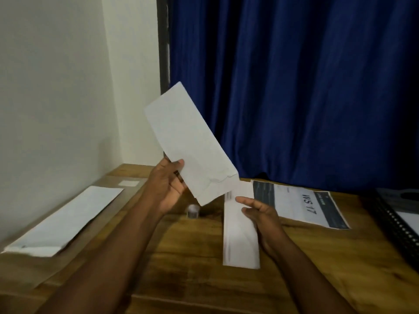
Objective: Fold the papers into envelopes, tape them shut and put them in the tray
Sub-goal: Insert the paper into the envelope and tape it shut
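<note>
Head view: left hand (169, 186) pinches the folded envelope (190, 143) aloft, tilted toward eleven o'clock, right hand (258, 214) loosely curled on the folded paper (240, 232) at four o'clock, so best carry it flat to the tray (27, 266) at nine.

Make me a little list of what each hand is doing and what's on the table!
left hand: holds a folded white envelope up in the air, tilted
right hand: fingers on a stack of folded papers lying on the table
tape roll: small, on table between the arms
left side: white paper lying flat
right side: printed sheet reading WS 17
</note>
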Motion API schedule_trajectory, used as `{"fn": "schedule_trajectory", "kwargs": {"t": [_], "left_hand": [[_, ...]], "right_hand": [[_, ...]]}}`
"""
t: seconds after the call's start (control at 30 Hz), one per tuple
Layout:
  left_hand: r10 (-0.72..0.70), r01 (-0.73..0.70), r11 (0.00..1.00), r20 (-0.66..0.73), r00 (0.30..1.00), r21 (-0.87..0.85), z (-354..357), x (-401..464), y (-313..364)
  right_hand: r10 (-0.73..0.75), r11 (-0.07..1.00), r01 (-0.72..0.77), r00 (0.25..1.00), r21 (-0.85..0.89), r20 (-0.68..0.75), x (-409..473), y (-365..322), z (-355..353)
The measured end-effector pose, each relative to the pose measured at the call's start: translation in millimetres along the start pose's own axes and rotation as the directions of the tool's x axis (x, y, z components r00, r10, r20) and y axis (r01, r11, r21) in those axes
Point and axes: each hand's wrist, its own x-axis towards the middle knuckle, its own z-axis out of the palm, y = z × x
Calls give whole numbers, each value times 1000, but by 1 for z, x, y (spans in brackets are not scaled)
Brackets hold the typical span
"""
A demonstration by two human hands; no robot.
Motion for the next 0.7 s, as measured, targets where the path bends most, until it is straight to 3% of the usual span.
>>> {"fn": "schedule_trajectory", "kwargs": {"t": [0.13,0.27,0.4,0.7], "left_hand": [[-87,92,973,34,996,-212,23,19,-41],[-113,120,964,46,993,-236,41,43,-67],[-149,148,956,14,989,-254,45,62,-89],[-188,193,968,50,981,-160,29,68,-115]], "right_hand": [[-107,993,101,991,65,87,2,-18,-8],[-203,969,214,974,-121,103,14,-50,-16],[-320,938,312,947,-148,-30,46,-63,-25],[-303,946,273,936,-172,-179,76,-34,-31]]}}
